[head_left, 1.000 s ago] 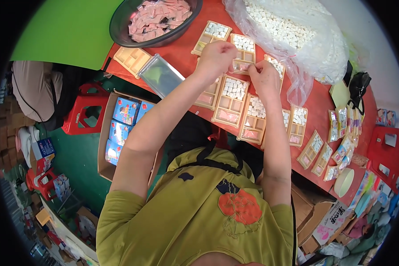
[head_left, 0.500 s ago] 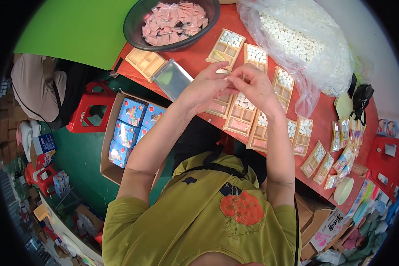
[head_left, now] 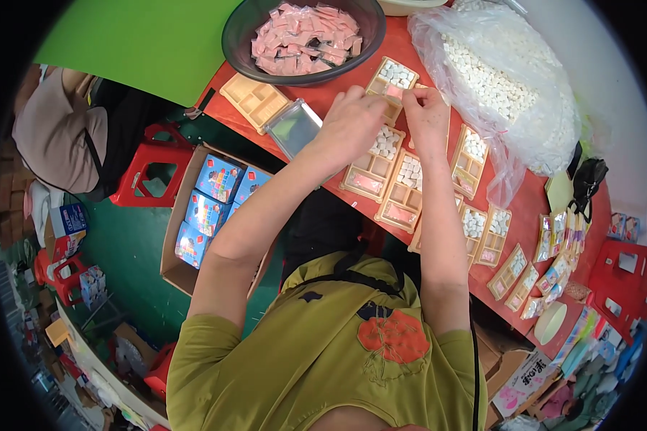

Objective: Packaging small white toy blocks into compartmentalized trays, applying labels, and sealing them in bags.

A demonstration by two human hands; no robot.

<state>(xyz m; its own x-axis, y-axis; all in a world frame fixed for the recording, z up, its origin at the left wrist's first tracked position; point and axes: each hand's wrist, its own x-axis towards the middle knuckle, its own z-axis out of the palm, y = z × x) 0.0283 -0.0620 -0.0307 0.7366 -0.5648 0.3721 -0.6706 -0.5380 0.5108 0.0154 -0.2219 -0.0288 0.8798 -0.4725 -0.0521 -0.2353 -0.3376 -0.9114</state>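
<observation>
My left hand [head_left: 354, 123] reaches to the far tan compartment tray [head_left: 390, 116], its fingers curled down together and their tips partly hidden. Right of it, my right hand [head_left: 425, 118] pinches thumb against fingers at the same tray's edge; anything held there is too small to make out. White pieces [head_left: 397, 73] fill that tray's far compartment, and a pink packet [head_left: 395, 91] shows just beyond my fingers. Nearer me stand similar trays with white pieces [head_left: 410, 172] and pink packets [head_left: 400, 214]. My right hand and forearm cover parts of some trays.
A dark bowl [head_left: 230, 43] of pink packets stands at the far left, beside stacked tan trays [head_left: 255, 102] and a clear-lidded box [head_left: 295, 128]. A plastic bag [head_left: 492, 82] of white pieces lies far right. Blue boxes [head_left: 207, 212] fill a carton [head_left: 171, 248] below the red table's edge.
My hands, together above the trays before, have parted and lowered onto the far tray. A pink packet now shows in that tray. The whole view has shifted slightly.
</observation>
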